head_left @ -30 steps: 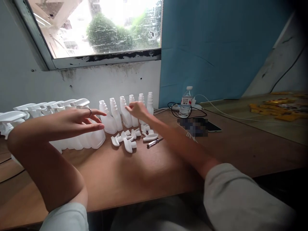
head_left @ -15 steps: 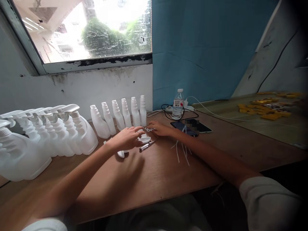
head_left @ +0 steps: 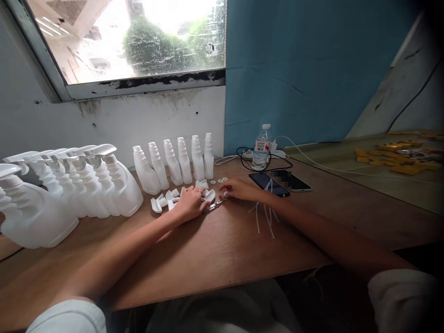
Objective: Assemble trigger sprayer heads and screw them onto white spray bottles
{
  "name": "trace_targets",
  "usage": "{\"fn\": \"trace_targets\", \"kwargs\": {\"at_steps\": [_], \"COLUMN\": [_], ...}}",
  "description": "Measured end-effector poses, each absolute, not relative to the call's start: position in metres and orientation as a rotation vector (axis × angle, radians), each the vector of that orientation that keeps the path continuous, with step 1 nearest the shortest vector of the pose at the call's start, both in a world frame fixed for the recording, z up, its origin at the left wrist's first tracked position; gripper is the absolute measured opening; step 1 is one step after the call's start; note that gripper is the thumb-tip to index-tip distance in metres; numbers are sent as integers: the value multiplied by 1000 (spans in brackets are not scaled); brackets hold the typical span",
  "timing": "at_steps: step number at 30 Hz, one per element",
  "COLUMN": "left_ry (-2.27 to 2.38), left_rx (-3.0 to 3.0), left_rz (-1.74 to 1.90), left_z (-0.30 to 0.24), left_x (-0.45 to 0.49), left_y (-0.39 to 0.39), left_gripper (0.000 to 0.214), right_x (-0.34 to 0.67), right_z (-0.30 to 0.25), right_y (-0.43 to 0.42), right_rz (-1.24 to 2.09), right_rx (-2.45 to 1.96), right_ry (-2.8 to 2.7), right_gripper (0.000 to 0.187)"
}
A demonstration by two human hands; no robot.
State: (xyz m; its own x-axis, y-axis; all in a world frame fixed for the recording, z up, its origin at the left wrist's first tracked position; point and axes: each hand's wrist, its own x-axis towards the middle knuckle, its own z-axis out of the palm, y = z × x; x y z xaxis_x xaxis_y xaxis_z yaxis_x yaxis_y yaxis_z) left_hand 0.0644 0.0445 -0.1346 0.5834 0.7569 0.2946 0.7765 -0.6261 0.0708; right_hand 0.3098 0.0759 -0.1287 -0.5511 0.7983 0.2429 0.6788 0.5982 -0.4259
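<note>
My left hand (head_left: 189, 204) is low over a group of white spray heads (head_left: 158, 203), fingers curled and thumb apart. Its fingers close around one white spray head (head_left: 209, 196), partly hidden by them. A screwdriver (head_left: 212, 207) with a clear handle lies beside the left thumb, its shaft pointing to my right hand (head_left: 238, 188). The right fingertips are pinched low over the table on a small white piece (head_left: 225, 194), too covered to make out its shape. Several flat white rings (head_left: 220, 181) lie just beyond that hand.
White bottles without tops (head_left: 172, 162) stand in a row by the wall. Bottles with spray tops (head_left: 121, 189) crowd the left. Two phones (head_left: 268, 183), white ties (head_left: 266, 217), a water bottle (head_left: 262, 148) and cables (head_left: 239, 155) are on the right; yellow pieces (head_left: 388, 157) lie farther off.
My left hand has come down from above the table onto the spray heads. My right hand has drawn back from the white rings, its fingers now pinched. The view has shifted slightly.
</note>
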Motion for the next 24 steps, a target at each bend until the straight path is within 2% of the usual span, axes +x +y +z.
{"fn": "trace_targets", "kwargs": {"at_steps": [2, 6, 12, 16, 19, 24], "left_ry": [-1330, -1312, -1194, -1203, -1269, -1209], "left_rx": [-2763, -2870, -2961, -2961, -2966, -2992], "left_rz": [-470, -530, -631, -818, -1002, -1071], "left_z": [-137, -133, -132, -144, -154, -160], "left_x": [65, 66, 69, 67, 63, 54], "left_y": [44, 36, 14, 8, 9, 5], "left_gripper": [44, 39, 31, 20, 27, 28], "right_x": [307, 300, 284, 279, 279, 279], "right_z": [-129, -131, -130, -131, -134, -137], "right_y": [70, 57, 44, 33, 27, 25], "right_rz": [429, 511, 553, 342, 179, 189], "right_rx": [-1178, -1130, -836, -651, -521, -456], "right_ry": [-2354, -2178, -1895, -2034, -2188, -2252], "right_gripper": [14, 18, 20, 18, 20, 22]}}
